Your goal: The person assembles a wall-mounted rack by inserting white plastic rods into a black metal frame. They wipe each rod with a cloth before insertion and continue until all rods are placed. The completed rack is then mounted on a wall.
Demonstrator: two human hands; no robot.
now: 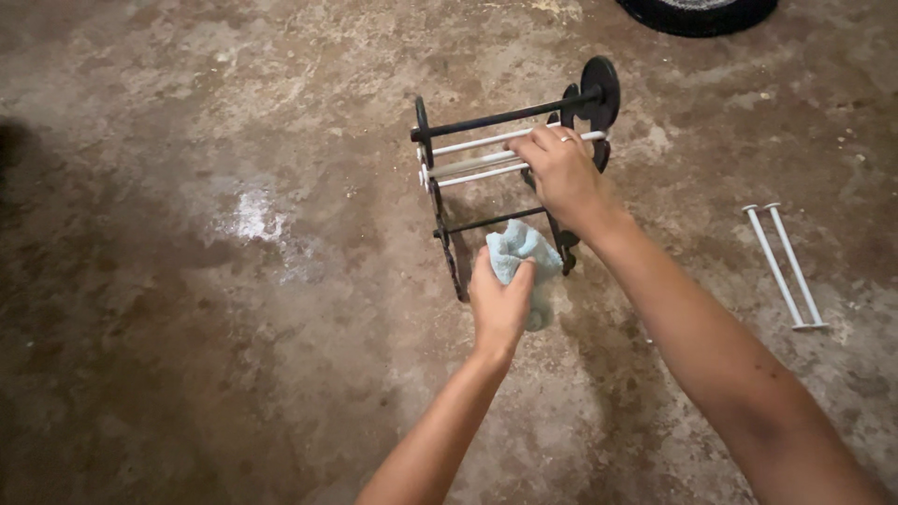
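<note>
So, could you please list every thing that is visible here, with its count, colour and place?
rack: one, black metal, standing on the floor at centre, white rods across its top
cloth: one, light blue, held against the lower part of the rack
loose rods: two, white, lying side by side on the floor at right
round dark object: one, black, at the top edge, cut off
floor: one, mottled brown concrete
left hand: holds the cloth
right hand: grips the white rods on the rack
</note>
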